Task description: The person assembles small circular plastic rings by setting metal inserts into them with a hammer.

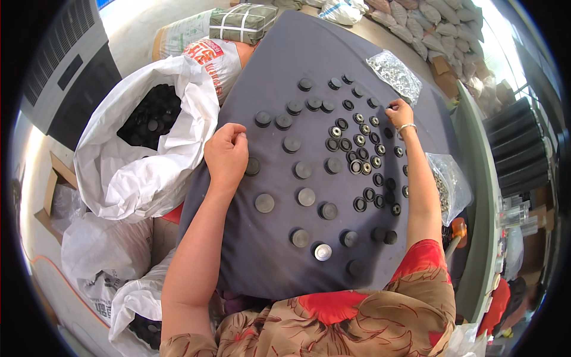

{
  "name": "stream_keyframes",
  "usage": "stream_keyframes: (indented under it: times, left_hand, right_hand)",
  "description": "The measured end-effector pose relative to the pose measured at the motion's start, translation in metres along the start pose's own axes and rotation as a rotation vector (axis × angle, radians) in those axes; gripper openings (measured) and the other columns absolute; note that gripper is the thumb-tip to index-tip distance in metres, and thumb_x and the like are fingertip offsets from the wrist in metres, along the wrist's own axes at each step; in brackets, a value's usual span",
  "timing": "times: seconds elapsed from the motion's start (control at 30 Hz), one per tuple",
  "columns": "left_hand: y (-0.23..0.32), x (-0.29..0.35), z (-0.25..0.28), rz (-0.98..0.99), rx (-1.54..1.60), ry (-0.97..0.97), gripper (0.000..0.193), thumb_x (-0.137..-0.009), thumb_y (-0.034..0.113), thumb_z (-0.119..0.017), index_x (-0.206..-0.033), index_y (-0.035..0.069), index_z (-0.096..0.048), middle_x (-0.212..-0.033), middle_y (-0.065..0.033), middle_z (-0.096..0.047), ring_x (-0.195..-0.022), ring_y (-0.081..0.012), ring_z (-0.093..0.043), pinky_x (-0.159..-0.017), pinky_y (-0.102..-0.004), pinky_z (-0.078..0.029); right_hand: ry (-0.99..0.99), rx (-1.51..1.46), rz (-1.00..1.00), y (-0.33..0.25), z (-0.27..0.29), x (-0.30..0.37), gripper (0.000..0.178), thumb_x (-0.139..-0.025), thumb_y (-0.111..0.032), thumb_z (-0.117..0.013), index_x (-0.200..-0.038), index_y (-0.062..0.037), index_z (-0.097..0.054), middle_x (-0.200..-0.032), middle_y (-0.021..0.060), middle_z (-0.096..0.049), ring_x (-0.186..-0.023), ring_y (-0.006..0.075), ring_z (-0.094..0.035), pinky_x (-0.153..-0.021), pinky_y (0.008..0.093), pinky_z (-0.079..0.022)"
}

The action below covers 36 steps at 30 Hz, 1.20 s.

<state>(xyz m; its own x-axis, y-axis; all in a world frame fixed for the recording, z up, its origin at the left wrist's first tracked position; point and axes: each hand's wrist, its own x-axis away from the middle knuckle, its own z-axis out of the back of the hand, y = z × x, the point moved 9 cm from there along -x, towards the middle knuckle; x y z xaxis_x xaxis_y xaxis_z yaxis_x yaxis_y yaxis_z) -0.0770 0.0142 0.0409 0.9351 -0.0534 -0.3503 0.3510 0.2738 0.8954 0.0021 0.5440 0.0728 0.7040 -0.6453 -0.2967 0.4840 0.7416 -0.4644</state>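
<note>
My left hand is over the left side of the grey-covered table, its fingers curled closed. Whatever it may hold is hidden. A dark round cap lies just beside it. At the far right, my right hand has its fingertips pinched together low over the cloth; what is between them is too small to make out. Near those fingertips sits a black cap. Solid round caps are scattered over the middle and left. Black rings, several with metal centres, cluster toward the right.
A white sack full of black caps stands open left of the table. Clear bags of small metal parts lie at the right, one far, one by my forearm. A silver-topped cap sits near me.
</note>
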Motion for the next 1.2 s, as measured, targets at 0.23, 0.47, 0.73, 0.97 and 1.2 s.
stream_keyframes:
  times: [0.23, 0.47, 0.73, 0.97, 1.2]
  left_hand:
    - [0.005, 0.001, 0.005, -0.023, -0.039, 0.006, 0.008, -0.08, 0.006, -0.059, -0.084, 0.002, -0.065, -0.067, -0.0101, -0.063, -0.06, -0.0223, -0.061, -0.058, -0.0334, -0.046]
    - [-0.002, 0.0, 0.003, -0.017, -0.01, 0.001, 0.009, -0.08, 0.006, -0.059, -0.084, 0.002, -0.065, -0.068, -0.0107, -0.065, -0.06, -0.0227, -0.062, -0.058, -0.0338, -0.047]
    - [-0.001, 0.0, 0.0, -0.024, -0.005, 0.005, 0.008, -0.08, 0.005, -0.059, -0.085, 0.002, -0.065, -0.068, -0.01, -0.064, -0.061, -0.0224, -0.062, -0.058, -0.033, -0.047]
    - [-0.001, 0.0, -0.001, 0.005, 0.004, -0.009, 0.009, -0.081, 0.006, -0.059, -0.085, 0.002, -0.066, -0.067, -0.0099, -0.064, -0.06, -0.0224, -0.062, -0.059, -0.0339, -0.047]
    - [0.005, -0.001, 0.001, -0.042, -0.049, -0.007, 0.009, -0.081, 0.006, -0.059, -0.085, 0.002, -0.066, -0.069, -0.0105, -0.065, -0.061, -0.0224, -0.063, -0.059, -0.0335, -0.048]
  right_hand:
    - [-0.067, 0.27, 0.142, -0.015, -0.002, 0.028, 0.031, -0.067, -0.018, -0.067, -0.094, -0.0028, -0.071, -0.081, 0.0164, -0.069, -0.082, 0.0316, -0.066, -0.078, 0.0386, -0.052]
    - [-0.198, 0.297, 0.196, -0.04, -0.004, 0.028, 0.036, -0.069, -0.018, -0.067, -0.101, -0.0023, -0.07, -0.089, 0.0184, -0.069, -0.084, 0.0315, -0.067, -0.079, 0.0377, -0.052]
    - [-0.279, 0.212, 0.297, -0.071, -0.011, 0.056, 0.035, -0.07, -0.016, -0.07, -0.102, -0.0028, -0.07, -0.094, 0.0194, -0.069, -0.088, 0.0319, -0.067, -0.081, 0.0373, -0.052]
    - [-0.212, 0.395, 0.233, -0.043, -0.013, 0.025, 0.035, -0.071, -0.022, -0.071, -0.101, -0.0052, -0.071, -0.094, 0.0183, -0.069, -0.091, 0.0331, -0.066, -0.085, 0.0391, -0.051]
    - [-0.282, 0.5, 0.051, -0.02, 0.004, 0.044, 0.042, -0.069, -0.032, -0.074, -0.101, -0.0041, -0.071, -0.094, 0.0204, -0.069, -0.091, 0.0327, -0.067, -0.086, 0.0381, -0.051]
